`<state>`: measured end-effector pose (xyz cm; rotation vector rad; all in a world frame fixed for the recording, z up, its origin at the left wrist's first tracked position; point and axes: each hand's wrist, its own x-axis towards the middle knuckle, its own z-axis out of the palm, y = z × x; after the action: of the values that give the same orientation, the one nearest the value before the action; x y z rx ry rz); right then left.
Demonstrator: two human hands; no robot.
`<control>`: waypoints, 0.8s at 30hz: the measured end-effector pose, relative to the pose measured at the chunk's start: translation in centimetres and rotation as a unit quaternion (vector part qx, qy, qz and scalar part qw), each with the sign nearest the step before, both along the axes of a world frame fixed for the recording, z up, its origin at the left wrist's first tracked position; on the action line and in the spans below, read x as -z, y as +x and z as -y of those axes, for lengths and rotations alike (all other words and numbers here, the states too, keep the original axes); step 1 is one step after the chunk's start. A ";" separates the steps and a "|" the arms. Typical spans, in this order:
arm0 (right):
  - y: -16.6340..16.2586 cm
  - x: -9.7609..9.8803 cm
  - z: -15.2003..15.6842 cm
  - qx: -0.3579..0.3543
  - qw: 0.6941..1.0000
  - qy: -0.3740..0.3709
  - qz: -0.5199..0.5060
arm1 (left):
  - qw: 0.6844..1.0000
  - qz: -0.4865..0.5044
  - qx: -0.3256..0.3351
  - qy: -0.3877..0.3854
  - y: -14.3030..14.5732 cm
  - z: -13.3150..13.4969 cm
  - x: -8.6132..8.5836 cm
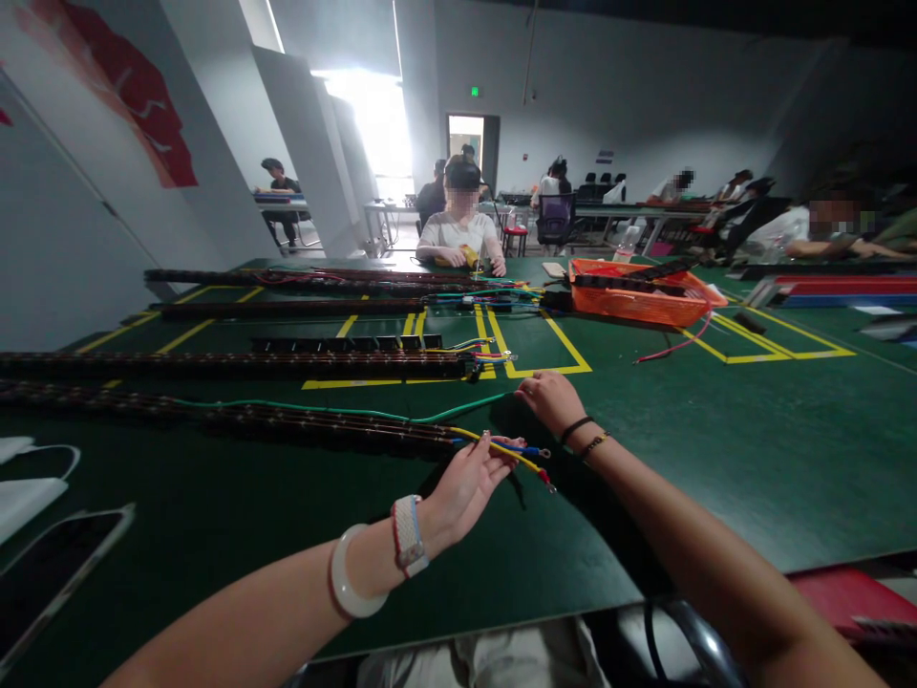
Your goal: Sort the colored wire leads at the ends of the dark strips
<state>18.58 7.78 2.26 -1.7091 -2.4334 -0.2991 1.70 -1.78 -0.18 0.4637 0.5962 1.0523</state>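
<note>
My right hand [555, 406] is closed in a pinch on the end of a green wire [458, 412], which stretches left along a long black cable chain [344, 427]. From the chain's near end come a yellow wire [526, 462] and a blue wire [532, 450], both tipped with metal ring terminals. Thumb and fingers of my left hand [469, 483] close around these two wires just behind their tips. A red sleeve shows at the yellow wire's terminal. Whatever part of the green wire lies inside my right fingers is hidden.
More cable chains [236, 365] with wire ends lie across the green table [716, 459]. An orange basket [637, 311] holds black chain pieces. A phone [64, 573] sits at the near left. Across the table a person [462, 225] holds a yellow tool [469, 257].
</note>
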 end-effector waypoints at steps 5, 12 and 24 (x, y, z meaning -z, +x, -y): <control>0.0 1.3 0.0 -0.015 1.000 -0.005 -0.012 | 1.000 -0.005 -0.001 -0.016 0.0 0.0 -0.4; 1.6 1.4 0.4 -0.057 0.994 -0.039 -0.082 | 1.000 -0.006 0.008 -0.024 -0.1 -0.3 -0.2; 1.7 -2.0 3.8 -0.262 0.912 -0.261 -0.175 | 1.000 -0.011 0.016 -0.009 -0.2 -0.3 -0.2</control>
<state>20.29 4.02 4.22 -1.0247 -2.6855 0.7166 1.53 -1.45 -0.03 0.4686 0.6150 1.0109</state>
